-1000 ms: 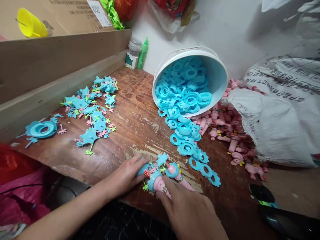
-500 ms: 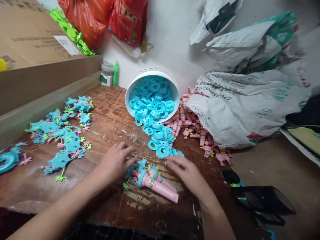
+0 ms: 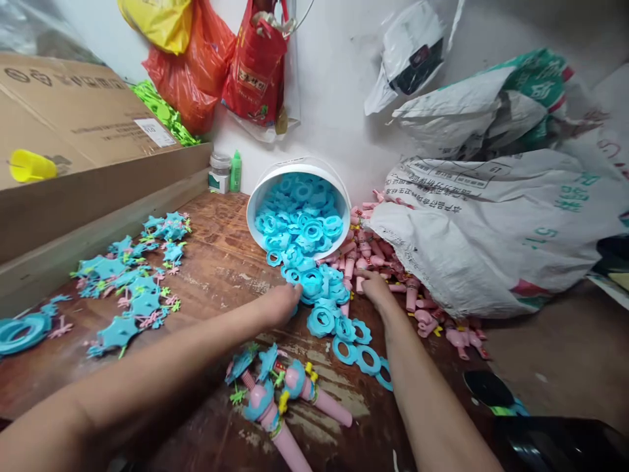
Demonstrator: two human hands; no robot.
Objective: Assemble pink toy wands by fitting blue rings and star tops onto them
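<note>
Blue rings (image 3: 319, 288), by the head view: found heaped inside a white bucket (image 3: 253, 204) tipped on its side, and spilled in a trail from the bucket's mouth across the desk (image 3: 221, 262). Reached with the left hand (image 3: 282, 305) to that trail just in front of the bucket, knuckles up, fingers curled down onto the rings; could not tell whether anything was gripped. Stretched the right hand (image 3: 376, 288) to the pink handles (image 3: 422, 314) piled just right of the bucket, palm down, fingertips among them; could not make out the grip there either.

Judged as done so far: two finished wands (image 3: 275, 393), each with pink handle, blue collar and small coloured bits, laid side by side well in front of the bucket, near the desk's edge and between the two forearms. Judged as left: nearly everything, with the bucket close to full, many loose handles beside it, and blue star pieces (image 3: 132, 288) with pink and green sprigs spread well left of the bucket. Noted one larger blue ring (image 3: 19, 331) farther left again.

Also noted a white woven sack (image 3: 491, 229) right of the bucket, over part of the handle pile, a green bottle (image 3: 236, 172) just behind and left of the bucket, a cardboard box (image 3: 73, 111) far left, and a red bag (image 3: 255, 65) hung on the wall above.
</note>
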